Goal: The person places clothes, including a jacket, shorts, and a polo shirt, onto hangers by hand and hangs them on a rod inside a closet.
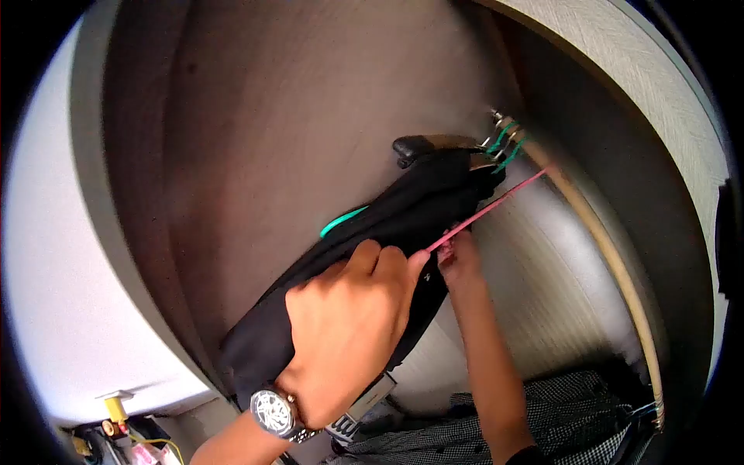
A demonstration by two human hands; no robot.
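Note:
Black garments (403, 201) hang on hangers near the upper end of a wooden rod (604, 240). In front of them my left hand (356, 310), with a watch on its wrist, is closed on a pink hanger (496, 204), which slants up toward the rod. My right hand (459, 252) is beside the dark cloth under the pink strip; its fingers are bent against something pink, partly hidden. Green hangers (508, 143) show at the rod, and a green edge (341, 222) sticks out behind the black cloth.
Dark checked clothing (566, 411) hangs from the rod's lower end. A pale cabinet edge (139, 333) curves down the left side. Small items (143, 446) lie at the bottom left, and a box (372, 399) shows below my left hand.

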